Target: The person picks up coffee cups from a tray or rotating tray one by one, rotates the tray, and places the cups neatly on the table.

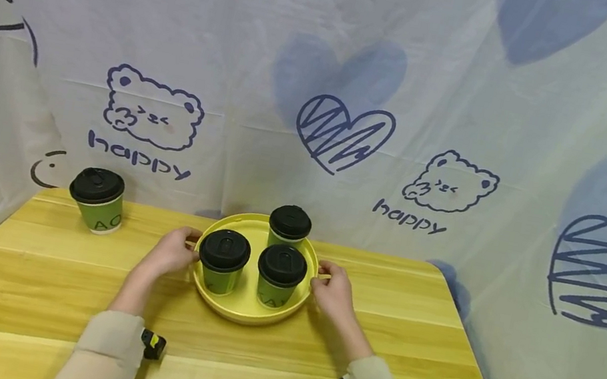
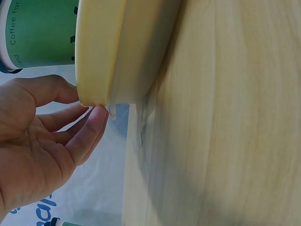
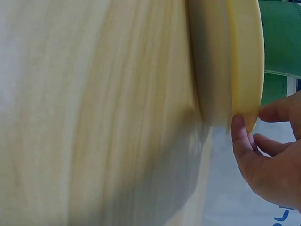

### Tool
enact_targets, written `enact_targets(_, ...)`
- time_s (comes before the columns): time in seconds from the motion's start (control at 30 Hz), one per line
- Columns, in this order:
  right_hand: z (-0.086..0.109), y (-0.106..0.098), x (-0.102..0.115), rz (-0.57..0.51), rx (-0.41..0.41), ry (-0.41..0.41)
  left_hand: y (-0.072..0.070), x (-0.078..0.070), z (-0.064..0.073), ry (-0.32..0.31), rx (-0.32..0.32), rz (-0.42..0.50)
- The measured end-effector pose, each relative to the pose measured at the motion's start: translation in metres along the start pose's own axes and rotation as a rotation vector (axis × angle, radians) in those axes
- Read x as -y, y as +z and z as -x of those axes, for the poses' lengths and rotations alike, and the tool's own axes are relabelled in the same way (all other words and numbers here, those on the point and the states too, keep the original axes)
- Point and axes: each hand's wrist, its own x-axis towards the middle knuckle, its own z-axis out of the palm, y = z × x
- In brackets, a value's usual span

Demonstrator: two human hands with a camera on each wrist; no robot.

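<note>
A round yellow tray (image 1: 245, 306) carries three green paper coffee cups with black lids. One cup (image 1: 223, 259) stands at the front left, another cup (image 1: 280, 273) at the front right, and a third cup (image 1: 290, 222) behind. At the tray's left side my left hand (image 1: 169, 254) pinches the edge, thumb above and fingers beneath. My right hand (image 1: 335, 292) pinches the opposite edge the same way. In the left wrist view the tray wall (image 2: 101, 47) partly hides a cup's base. Whether the tray touches the table I cannot tell.
Another lidded green coffee cup (image 1: 103, 212) stands on the wooden table (image 1: 247, 369) at the back left. A white cloth (image 1: 245, 105) printed with hearts and bears hangs behind the table and along its sides.
</note>
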Motion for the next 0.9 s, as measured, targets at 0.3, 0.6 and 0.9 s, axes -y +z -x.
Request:
enact_targets(0.3, 0.005, 0.0, 0.0, -0.015, 0.012, 0.026, -0.001, 0.001, 0.003, 0.003, -0.017, -0.014)
enact_targets(0.6, 0.016, 0.0, 0.002, -0.084, 0.019, 0.067, 0.002, -0.003, 0.018, -0.042, -0.011, 0.022)
enact_targets(0.9, 0.022, 0.002, 0.004, -0.191, 0.036, 0.089, 0.005, -0.007, 0.024, -0.097, -0.036, 0.033)
